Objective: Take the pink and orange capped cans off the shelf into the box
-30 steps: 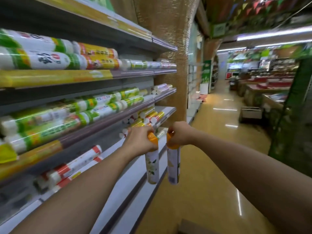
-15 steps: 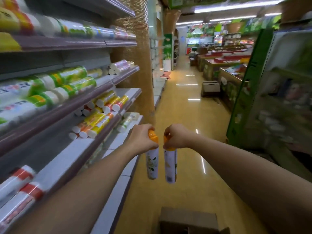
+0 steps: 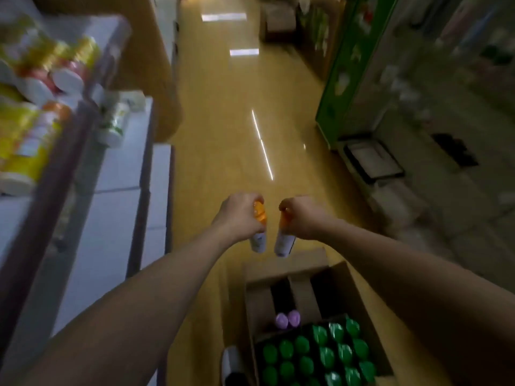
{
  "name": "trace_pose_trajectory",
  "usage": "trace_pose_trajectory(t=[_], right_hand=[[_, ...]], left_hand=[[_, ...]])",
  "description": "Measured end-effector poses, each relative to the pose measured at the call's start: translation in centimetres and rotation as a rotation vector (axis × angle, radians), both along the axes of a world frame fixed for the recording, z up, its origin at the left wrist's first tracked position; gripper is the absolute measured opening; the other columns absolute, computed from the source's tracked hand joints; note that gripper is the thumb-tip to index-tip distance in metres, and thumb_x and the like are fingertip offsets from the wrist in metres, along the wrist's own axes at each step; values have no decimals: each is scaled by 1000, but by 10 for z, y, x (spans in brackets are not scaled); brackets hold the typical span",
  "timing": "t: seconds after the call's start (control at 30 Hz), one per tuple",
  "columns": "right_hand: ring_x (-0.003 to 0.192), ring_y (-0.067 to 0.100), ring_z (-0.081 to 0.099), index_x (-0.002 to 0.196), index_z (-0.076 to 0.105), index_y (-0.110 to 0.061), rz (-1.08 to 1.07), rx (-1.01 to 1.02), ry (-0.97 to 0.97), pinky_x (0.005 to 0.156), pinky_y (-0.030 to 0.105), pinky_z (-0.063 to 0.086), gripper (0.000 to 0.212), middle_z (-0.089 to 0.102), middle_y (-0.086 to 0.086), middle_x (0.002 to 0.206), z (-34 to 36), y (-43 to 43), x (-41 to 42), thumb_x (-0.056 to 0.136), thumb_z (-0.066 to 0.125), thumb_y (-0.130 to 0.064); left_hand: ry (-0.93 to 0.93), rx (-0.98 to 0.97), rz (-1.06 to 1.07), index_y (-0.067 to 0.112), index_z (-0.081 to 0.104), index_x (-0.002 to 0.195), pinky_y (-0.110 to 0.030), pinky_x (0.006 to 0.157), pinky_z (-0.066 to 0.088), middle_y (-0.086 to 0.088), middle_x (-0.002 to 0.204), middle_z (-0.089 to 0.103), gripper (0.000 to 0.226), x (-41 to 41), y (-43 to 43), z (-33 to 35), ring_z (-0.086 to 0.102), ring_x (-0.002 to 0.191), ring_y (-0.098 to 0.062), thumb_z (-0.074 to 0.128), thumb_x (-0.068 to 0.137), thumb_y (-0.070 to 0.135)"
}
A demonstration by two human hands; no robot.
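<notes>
My left hand (image 3: 239, 215) grips a white spray can with an orange cap (image 3: 258, 227) by its top. Close beside it, my right hand (image 3: 301, 215) grips a second white can with an orange cap (image 3: 284, 240) the same way. Both cans hang upright, side by side and a little apart, above the far flap of an open cardboard box (image 3: 345, 277) on the floor. Inside the box stand several cans with green caps (image 3: 320, 352) and two with purple caps (image 3: 288, 319).
White store shelves (image 3: 117, 176) run along the left, carrying blurred yellow, red and green cans (image 3: 30, 140). A green shelf unit (image 3: 345, 68) stands on the right with dark items at its foot. The shiny yellow aisle floor (image 3: 223, 129) stretches ahead toward another box (image 3: 278, 20).
The view has tilted down from the shelves and aisle to the floor. The box with green and purple caps has come into view below the two cans. Both hands keep their grip.
</notes>
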State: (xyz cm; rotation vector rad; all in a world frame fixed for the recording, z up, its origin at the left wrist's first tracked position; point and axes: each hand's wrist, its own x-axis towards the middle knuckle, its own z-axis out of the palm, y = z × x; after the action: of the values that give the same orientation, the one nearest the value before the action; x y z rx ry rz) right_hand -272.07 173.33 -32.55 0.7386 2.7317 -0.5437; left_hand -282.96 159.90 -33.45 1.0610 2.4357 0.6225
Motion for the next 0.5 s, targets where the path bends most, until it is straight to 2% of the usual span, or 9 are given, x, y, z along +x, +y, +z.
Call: trace_pose_trajectory(t=[0.1, 0.2, 0.33, 0.4, 0.5], right_hand=[[107, 30, 58, 130, 61, -16, -41, -51, -54, 85, 37, 51, 40, 58, 12, 117, -73, 0, 10, 90, 65, -22], [107, 32, 58, 136, 55, -19, -66, -103, -110, 78, 35, 46, 49, 53, 11, 120, -148, 2, 24, 89, 66, -22], [112, 35, 57, 137, 54, -19, -76, -212, -165, 89, 44, 52, 52, 52, 13, 123, -241, 4, 38, 87, 67, -19], [110, 38, 58, 134, 56, -18, -70, -230, -178, 88, 43, 52, 52, 53, 14, 120, -287, 7, 46, 84, 69, -21], [107, 42, 57, 128, 59, -16, -68, -245, -200, 89, 43, 51, 45, 53, 17, 118, -352, 11, 59, 84, 70, -23]], left_hand=[[-63, -45, 0, 25, 62, 125, -31, 76, 43, -5, 119, 61, 62, 6, 0, -68, 58, 107, -28, 84, 67, 26], [-122, -106, 2, 25, 61, 123, -36, 79, 48, -7, 117, 59, 57, 17, 3, -140, 58, 106, -33, 81, 70, 21], [-169, -142, 53, 26, 62, 115, -35, 77, 47, -6, 113, 59, 49, 42, 4, -235, 59, 102, -33, 77, 70, 16], [-202, -149, 68, 24, 62, 111, -32, 74, 42, -6, 112, 58, 43, 57, 5, -281, 59, 100, -31, 77, 72, 15], [-206, -122, 114, 19, 65, 110, -34, 77, 45, -8, 109, 59, 39, 80, 2, -349, 60, 99, -34, 76, 72, 15]])
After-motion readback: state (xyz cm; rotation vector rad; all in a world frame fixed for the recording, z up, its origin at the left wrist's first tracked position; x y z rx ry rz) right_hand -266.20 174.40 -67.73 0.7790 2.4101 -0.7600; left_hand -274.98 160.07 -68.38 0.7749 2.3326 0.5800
